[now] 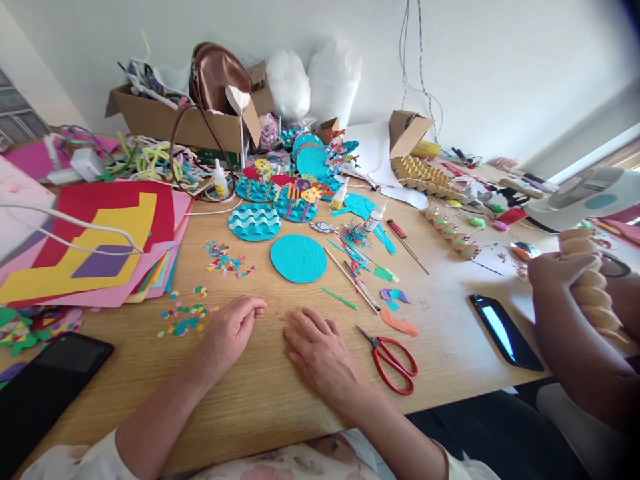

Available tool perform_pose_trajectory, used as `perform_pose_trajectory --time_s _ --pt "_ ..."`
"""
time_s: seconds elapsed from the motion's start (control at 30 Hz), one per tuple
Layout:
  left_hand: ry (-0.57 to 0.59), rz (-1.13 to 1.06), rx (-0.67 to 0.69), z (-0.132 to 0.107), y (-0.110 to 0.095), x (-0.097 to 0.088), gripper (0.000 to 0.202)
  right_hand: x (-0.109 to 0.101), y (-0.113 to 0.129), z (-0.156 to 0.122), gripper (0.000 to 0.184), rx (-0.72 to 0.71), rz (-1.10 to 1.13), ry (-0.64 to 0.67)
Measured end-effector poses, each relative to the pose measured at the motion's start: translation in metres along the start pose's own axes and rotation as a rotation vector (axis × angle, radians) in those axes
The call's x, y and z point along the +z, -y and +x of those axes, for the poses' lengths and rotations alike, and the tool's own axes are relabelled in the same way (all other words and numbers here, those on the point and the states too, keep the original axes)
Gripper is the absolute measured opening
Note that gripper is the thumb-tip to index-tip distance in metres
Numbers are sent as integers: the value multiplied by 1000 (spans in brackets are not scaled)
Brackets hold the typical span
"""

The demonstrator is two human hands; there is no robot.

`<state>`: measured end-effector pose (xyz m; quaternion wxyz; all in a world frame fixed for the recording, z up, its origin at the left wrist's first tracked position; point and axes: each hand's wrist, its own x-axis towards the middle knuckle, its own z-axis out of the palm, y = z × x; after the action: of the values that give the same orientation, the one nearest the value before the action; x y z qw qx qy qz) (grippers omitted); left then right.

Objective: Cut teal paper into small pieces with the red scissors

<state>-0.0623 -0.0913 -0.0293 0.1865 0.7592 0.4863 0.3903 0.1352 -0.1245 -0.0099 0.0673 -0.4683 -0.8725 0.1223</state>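
My left hand (233, 331) rests on its side on the wooden table, fingers curled in and thumb against them; nothing shows in it. Flat on the table beside it lies my right hand (320, 348), palm down, holding nothing. Just beyond both hands is a plain blue disc (299, 259). Another blue disc with wavy strips (255, 222) lies behind it. Round paper dots (185, 319) are scattered left of my left hand, with small paper triangles (227, 259) farther back. Red-handled scissors (395, 363) lie open to the right of my right hand.
Stacked coloured sheets (115, 233) and a black phone (55, 373) are at left. Glue bottles (375, 217) and decorated blue discs (296, 210) stand farther back. At right, another person's hand (563, 270) holds a braided tan piece (595, 300) near a lit phone (505, 332).
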Motion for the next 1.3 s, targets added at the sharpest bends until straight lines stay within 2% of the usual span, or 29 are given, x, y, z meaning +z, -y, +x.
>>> perform_pose_trajectory --time_s 0.13,0.37,0.57,0.7,0.83,1.0,1.2,1.3 --pt "3 0 7 0 1 1 24 1 0 -9 27 9 -12 -1" --pt "5 12 16 0 0 1 23 6 1 -8 30 -47 -59 23" --pt "9 0 13 -1 1 2 23 -2 -9 -15 30 37 -74 6" --pt "9 1 3 -1 1 3 23 2 -12 -13 32 110 -42 -24" --pt "9 1 6 0 1 2 23 7 -11 -16 33 99 -18 -29" --pt "14 -2 4 0 -1 2 23 4 -11 -18 33 89 54 -56" --pt "24 -7 -15 0 -2 1 23 7 -12 -4 11 243 198 -68" --pt "29 -5 -18 0 -2 1 23 12 -8 2 9 264 198 -80"
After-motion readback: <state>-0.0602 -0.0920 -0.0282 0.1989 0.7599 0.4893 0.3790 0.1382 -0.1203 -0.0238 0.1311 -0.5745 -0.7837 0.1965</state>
